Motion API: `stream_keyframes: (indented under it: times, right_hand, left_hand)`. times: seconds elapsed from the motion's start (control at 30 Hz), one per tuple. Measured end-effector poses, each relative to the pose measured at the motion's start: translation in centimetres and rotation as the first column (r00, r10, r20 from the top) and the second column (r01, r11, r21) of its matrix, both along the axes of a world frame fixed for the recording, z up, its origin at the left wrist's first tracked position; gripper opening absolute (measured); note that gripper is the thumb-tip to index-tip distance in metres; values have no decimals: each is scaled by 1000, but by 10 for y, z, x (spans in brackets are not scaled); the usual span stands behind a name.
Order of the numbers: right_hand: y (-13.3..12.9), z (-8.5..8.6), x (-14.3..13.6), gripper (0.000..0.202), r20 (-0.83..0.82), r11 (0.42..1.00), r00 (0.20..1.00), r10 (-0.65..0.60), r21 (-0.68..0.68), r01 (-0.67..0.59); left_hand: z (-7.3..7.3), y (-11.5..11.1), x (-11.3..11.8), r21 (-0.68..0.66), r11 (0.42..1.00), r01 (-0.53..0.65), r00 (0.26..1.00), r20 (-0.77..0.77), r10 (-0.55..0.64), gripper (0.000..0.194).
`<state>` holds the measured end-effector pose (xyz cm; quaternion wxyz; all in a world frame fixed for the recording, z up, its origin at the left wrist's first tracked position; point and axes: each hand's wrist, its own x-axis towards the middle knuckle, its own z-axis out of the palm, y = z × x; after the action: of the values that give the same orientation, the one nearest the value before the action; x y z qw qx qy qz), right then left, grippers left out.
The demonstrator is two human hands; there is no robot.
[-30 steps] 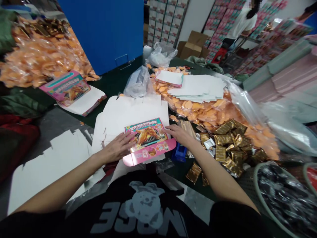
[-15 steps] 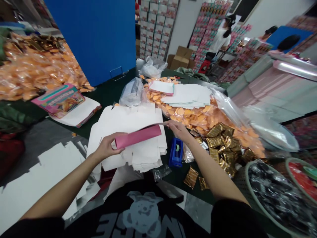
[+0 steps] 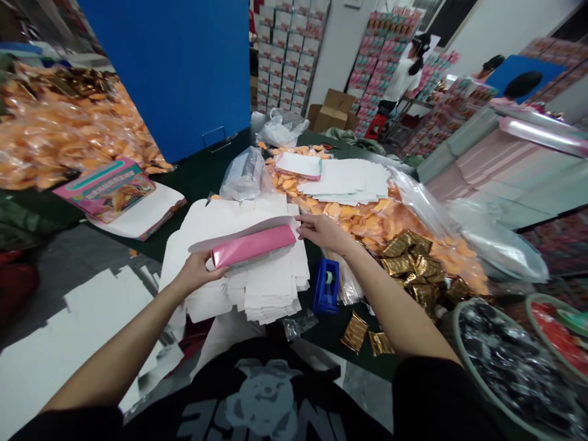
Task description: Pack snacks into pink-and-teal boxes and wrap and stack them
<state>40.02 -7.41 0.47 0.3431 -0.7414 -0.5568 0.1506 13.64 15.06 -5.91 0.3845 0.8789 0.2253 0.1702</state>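
A pink box (image 3: 255, 245), partly folded with a pale flap raised along its far side, lies across a stack of white cardboard sheets (image 3: 271, 291). Its left end is in my left hand (image 3: 202, 270), thumb and fingers closed round it. At the other end my right hand (image 3: 321, 233) pinches the flap's corner between thumb and fingers. A blue tape dispenser (image 3: 326, 286) stands just right of the stack, below my right wrist.
Gold packets (image 3: 416, 263) and bagged orange pieces (image 3: 353, 214) lie to the right. Baskets of black (image 3: 505, 349) and red items stand at the lower right. A printed box (image 3: 119, 193) sits left, a blue panel (image 3: 174, 67) behind. A person (image 3: 402, 79) stands far back.
The pale flap has lifted and opened away from the pink strip. My right hand has shifted slightly left and up with the flap's corner. My left hand still grips the left end.
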Motion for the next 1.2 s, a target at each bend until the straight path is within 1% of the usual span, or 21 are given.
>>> stream_keyframes:
  times: [0.07, 0.17, 0.3, 0.33, 0.4, 0.47, 0.5, 0.53, 0.57, 0.6, 0.63, 0.67, 0.7, 0.73, 0.77, 0.8, 0.87, 0.97, 1.03, 1.1, 1.2]
  right_hand:
    - [-1, -3, 4, 30, -65, 999, 997, 42, -5, -42]
    - [0, -17, 10, 28, -121, 996, 989, 91, 27, -88]
    - [6, -43, 11, 43, -251, 974, 946, 206, 142, -175]
    - [8, -48, 9, 46, -283, 969, 933, 223, 173, -179]
    - [11, -54, 6, 47, -314, 966, 927, 205, 216, -140]
    - [12, -57, 3, 48, -314, 971, 935, 164, 220, -97]
    - [12, -58, 2, 48, -307, 974, 940, 149, 212, -85]
    - [12, -58, 2, 49, -299, 976, 944, 138, 203, -79]
    - [11, -58, 2, 50, -291, 978, 948, 130, 196, -74]
    - [11, -58, 2, 50, -286, 979, 950, 123, 192, -69]
    - [10, -59, 2, 51, -286, 979, 951, 117, 193, -62]
    - [10, -59, 2, 51, -291, 979, 950, 114, 196, -57]
    - [10, -60, 2, 52, -300, 978, 947, 114, 200, -54]
    - [10, -60, 2, 53, -310, 978, 944, 117, 204, -54]
    - [10, -61, 2, 55, -320, 977, 940, 120, 205, -55]
    - [10, -62, 2, 55, -329, 977, 936, 123, 205, -56]
    - [11, -62, 2, 56, -341, 977, 931, 127, 205, -58]
    - [11, -61, 0, 55, -357, 977, 925, 131, 206, -59]
    - [12, -60, -1, 55, -368, 977, 920, 133, 207, -58]
    - [11, -59, -2, 55, -376, 976, 917, 135, 207, -59]
    - [10, -58, -2, 52, -384, 977, 912, 147, 201, -72]
  left_hand:
    - [0, 1, 1, -10, 1000, 6, 1000, 14, -5, 31]
    - [-3, 5, 3, -55, 998, 30, 999, 44, -28, 31]
    - [-9, 13, 8, -147, 988, 56, 998, 47, -50, 36]
    - [-10, 15, 8, -174, 983, 61, 997, 48, -53, 37]
    - [-9, 18, 8, -258, 961, 105, 994, 64, -91, 39]
    - [-5, 23, 6, -345, 925, 162, 982, 144, -118, 46]
    - [-1, 26, 4, -355, 918, 174, 973, 206, -105, 50]
    - [5, 28, 1, -326, 931, 166, 963, 258, -81, 53]
    - [12, 30, -2, -254, 958, 133, 955, 292, -55, 51]
    - [21, 31, -4, -149, 985, 84, 954, 298, -36, 45]
    - [29, 31, -6, -30, 999, 41, 961, 275, -31, 40]
    - [38, 30, -7, 77, 997, 20, 974, 223, -36, 37]
    - [47, 28, -6, 150, 989, 9, 985, 166, -34, 36]
    - [54, 25, -6, 182, 983, 1, 993, 113, -22, 37]
    - [61, 21, -4, 177, 984, -8, 998, 67, -4, 36]
    - [65, 18, -2, 142, 990, -18, 1000, 23, 15, 37]
    - [71, 14, 1, 20, 999, -25, 999, -37, 26, 45]
    - [71, 11, 2, -143, 989, 45, 997, -52, -53, 44]
    - [66, 10, -1, -204, 975, 86, 994, -44, -97, 40]
    - [58, 9, -5, -263, 961, 87, 995, -30, -98, 39]
    - [43, 6, -11, -314, 947, 65, 998, 28, -59, 52]
